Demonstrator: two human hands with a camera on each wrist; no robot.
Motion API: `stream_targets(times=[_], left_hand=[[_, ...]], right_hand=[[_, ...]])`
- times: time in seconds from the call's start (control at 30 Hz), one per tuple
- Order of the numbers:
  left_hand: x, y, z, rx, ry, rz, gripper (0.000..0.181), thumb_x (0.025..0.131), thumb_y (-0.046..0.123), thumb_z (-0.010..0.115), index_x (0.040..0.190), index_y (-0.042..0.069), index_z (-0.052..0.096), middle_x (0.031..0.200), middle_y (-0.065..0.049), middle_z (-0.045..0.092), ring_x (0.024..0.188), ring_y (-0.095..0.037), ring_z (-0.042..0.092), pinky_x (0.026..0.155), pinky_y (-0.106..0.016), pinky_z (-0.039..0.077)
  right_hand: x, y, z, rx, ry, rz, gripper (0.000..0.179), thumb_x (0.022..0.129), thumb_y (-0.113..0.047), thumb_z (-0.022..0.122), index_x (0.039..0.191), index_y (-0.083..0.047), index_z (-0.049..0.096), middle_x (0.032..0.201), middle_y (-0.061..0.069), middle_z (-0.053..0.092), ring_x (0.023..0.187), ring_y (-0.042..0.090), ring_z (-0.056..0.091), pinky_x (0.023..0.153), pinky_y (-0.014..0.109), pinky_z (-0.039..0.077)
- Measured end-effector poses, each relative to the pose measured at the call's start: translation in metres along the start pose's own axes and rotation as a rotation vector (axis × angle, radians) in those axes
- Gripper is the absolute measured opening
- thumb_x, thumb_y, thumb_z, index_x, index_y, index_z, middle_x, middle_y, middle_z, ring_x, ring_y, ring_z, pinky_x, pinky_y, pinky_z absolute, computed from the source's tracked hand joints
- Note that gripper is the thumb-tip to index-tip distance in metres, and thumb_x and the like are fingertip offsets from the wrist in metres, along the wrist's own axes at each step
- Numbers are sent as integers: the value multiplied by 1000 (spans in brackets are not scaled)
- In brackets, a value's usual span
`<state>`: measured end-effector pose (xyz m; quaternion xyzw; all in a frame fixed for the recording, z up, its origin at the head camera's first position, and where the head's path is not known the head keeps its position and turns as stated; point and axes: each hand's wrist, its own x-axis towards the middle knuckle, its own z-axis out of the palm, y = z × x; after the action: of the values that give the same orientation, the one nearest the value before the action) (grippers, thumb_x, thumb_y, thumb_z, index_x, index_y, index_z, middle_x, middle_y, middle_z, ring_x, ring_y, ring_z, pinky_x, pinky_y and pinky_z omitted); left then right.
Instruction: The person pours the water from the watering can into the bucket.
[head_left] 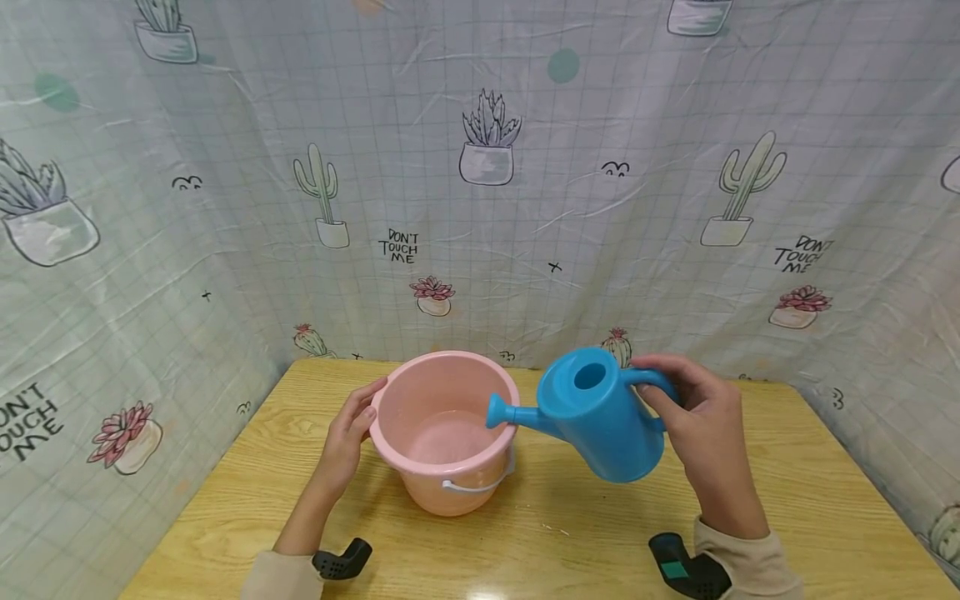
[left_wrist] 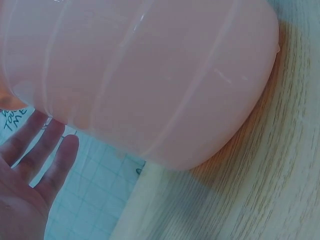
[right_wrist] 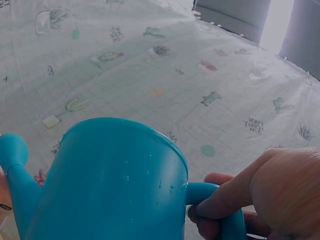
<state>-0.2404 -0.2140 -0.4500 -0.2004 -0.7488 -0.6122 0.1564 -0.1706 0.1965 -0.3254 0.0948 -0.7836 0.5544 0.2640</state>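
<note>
A pink bucket [head_left: 447, 467] stands on the table, its white handle [head_left: 477, 486] hanging at the front. My left hand [head_left: 347, 432] rests against the bucket's left side near the rim, with fairly straight fingers [left_wrist: 59, 162] touching its outer wall in the left wrist view. My right hand [head_left: 701, 417] grips the handle of a blue watering can [head_left: 611, 433], fingers curled round it. The can leans left above the table, and its spout's flared head [head_left: 497, 411] reaches over the bucket's right rim. Water drops dot the can's side [right_wrist: 125, 185] in the right wrist view.
The wooden table [head_left: 558, 554] shows a few wet spots in front of the can. Behind it and at both sides hangs a cactus-print curtain [head_left: 555, 208]. Black wrist devices [head_left: 343, 560] sit at both sleeves.
</note>
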Motion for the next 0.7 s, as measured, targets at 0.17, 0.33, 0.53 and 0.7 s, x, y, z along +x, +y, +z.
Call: stream_targets(times=[0.17, 0.33, 0.53, 0.7], left_hand=[[-1, 1, 0, -3, -4, -2, 42, 103, 11, 34, 144, 8, 43, 142, -22, 48, 119, -1, 55, 87, -20, 51], [-1, 2, 0, -5, -9, -3, 42, 103, 10, 33, 144, 7, 42, 141, -24, 48, 118, -3, 56, 86, -21, 51], [-1, 2, 1, -3, -8, -10, 42, 103, 11, 34, 144, 8, 43, 140, -23, 49, 118, -4, 56, 86, -22, 51], [-1, 2, 1, 10, 0, -10, 42, 103, 12, 35, 144, 8, 44, 139, -19, 52, 117, -3, 57, 85, -22, 51]], right_hand=[[0, -1, 0, -4, -3, -5, 27, 92, -7, 62, 118, -4, 66, 109, -9, 68, 100, 4, 64, 86, 13, 49], [0, -1, 0, -3, -7, -7, 26, 92, -7, 62, 118, -4, 66, 109, -10, 68, 100, 4, 64, 86, 13, 49], [0, 0, -1, -9, -4, -7, 27, 92, -7, 62, 119, -3, 66, 107, -15, 67, 100, 3, 63, 86, 13, 48], [-1, 0, -1, -19, -2, -2, 27, 92, -8, 63, 119, -5, 66, 107, -14, 67, 100, 3, 63, 86, 13, 48]])
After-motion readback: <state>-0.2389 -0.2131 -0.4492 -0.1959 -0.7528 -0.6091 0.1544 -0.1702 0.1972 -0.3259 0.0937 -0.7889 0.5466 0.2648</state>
